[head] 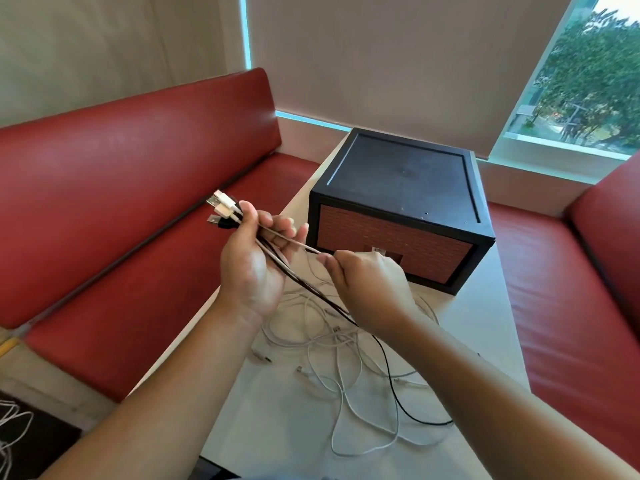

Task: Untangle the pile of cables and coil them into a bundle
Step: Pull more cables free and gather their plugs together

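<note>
Cables (pixel 346 358): smooth plastic sheaths, slight sheen. Plugs (pixel 221 206): shiny metal tips, plastic housings. Tabletop (pixel 277 427): smooth, matt white. Box (pixel 403 174): matt black top, brick-patterned front. Seat (pixel 138 188): red, glossy, leather-like padding. Blind (pixel 381 64): matt cloth.

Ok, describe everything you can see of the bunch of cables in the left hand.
The bunch of cables is several thin cords, white and black, laid side by side across the palm of the left hand, which grips them. Their USB plug ends, white and black with metal tips, fan out past the hand. The right hand pinches one pale cord of the bunch. Below, the cords trail into the tangle on the white table.
</note>
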`<state>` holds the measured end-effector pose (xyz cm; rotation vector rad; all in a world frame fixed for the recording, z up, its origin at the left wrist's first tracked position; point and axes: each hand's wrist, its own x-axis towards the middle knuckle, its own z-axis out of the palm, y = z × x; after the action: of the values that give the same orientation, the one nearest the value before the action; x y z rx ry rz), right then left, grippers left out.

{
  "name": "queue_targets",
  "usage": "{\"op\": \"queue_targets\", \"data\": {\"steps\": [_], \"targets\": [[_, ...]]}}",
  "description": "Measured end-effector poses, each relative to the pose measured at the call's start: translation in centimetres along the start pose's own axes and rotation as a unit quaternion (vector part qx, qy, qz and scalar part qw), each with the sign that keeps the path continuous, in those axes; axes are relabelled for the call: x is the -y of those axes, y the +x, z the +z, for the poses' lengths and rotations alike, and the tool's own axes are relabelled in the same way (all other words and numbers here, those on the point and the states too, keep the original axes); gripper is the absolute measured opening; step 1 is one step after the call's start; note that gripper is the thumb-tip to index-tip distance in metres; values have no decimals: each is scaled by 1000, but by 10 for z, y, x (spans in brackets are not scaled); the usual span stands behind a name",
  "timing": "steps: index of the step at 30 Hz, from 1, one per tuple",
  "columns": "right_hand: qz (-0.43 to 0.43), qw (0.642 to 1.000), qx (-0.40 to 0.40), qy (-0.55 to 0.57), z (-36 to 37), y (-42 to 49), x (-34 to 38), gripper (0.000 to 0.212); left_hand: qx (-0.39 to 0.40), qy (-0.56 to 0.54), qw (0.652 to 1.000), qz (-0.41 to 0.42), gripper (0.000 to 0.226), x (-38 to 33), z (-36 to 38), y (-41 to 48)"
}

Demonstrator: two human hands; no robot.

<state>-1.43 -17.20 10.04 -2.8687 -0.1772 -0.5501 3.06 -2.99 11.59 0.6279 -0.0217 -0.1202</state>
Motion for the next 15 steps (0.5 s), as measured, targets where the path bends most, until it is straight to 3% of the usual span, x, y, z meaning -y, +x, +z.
{"op": "queue_targets", "data": {"steps": [15], "targets": [[126, 988, 68, -56, 10, -46, -107, 49, -57, -23, 998, 23, 46, -33, -13, 21]]}}
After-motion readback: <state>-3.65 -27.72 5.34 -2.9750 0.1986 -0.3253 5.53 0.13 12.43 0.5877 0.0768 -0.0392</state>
